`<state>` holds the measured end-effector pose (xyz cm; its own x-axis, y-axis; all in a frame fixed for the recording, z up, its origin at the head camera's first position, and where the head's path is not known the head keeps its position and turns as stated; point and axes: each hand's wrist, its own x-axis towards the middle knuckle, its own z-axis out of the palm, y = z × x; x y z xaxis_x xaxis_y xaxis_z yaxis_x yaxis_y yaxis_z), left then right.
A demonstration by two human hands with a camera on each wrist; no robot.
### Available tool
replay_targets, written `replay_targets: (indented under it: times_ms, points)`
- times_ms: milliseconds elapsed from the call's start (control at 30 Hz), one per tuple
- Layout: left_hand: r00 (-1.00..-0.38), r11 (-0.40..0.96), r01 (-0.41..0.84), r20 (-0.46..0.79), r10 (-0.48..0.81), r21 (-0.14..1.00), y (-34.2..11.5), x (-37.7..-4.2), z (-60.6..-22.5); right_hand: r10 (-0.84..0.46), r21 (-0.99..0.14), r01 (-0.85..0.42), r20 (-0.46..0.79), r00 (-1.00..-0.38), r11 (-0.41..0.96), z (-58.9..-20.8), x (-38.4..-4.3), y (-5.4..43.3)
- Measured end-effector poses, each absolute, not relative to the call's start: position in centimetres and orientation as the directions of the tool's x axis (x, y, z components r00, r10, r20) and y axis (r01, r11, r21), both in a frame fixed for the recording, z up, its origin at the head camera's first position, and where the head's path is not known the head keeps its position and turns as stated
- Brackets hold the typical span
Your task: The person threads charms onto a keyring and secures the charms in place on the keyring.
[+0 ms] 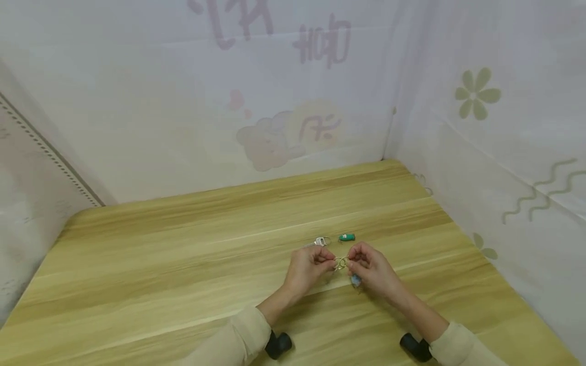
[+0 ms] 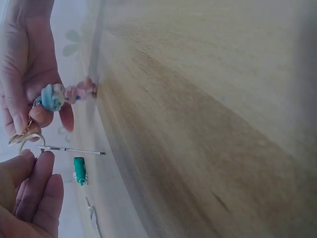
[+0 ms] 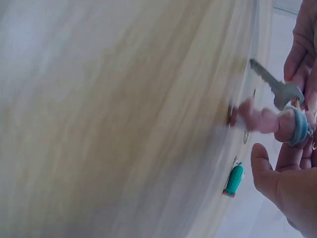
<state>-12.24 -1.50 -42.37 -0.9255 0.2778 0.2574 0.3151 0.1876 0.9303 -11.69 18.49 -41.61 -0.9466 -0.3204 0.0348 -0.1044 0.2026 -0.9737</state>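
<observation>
Over the table, my left hand (image 1: 305, 269) pinches a gold key ring (image 1: 340, 263) between thumb and fingertips. A silver key (image 3: 285, 93) hangs from that ring. Close opposite, my right hand (image 1: 376, 272) pinches the gold clasp end of a charm (image 2: 52, 97), a small figure in blue and pink. The charm dangles by a short chain under the right fingers. In the left wrist view the ring and the gold clasp overlap at the fingertips, which partly hide where they meet.
On the table (image 1: 183, 264), beyond the hands, lie another silver key (image 1: 320, 241) with a ring and a small green figure charm (image 1: 348, 237). Patterned cloth walls (image 1: 183, 101) stand along the table's back and sides. Black wrist mounts (image 1: 279, 345) sit below both forearms.
</observation>
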Motion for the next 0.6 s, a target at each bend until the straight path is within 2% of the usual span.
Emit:
replay_targets:
  times_ms: [233,367,600]
  points:
    - [-0.935,0.216,0.288,0.225,0.273,0.933,-1.32,-12.04,-41.88,-0.305,-0.979,-0.088,0.028,-0.952,0.186,-41.53,-11.26,18.15]
    - [-0.929,0.247,0.319,0.25,0.273,0.915,-1.32,-12.01,-41.82,-0.276,-0.974,-0.1,0.042,-0.96,0.201,-41.58,-11.18,18.02]
    - [-0.918,0.272,0.358,0.283,0.279,0.893,-1.32,-11.96,-41.75,-0.181,-0.939,-0.181,0.132,-0.975,0.293,-41.42,-10.74,17.57]
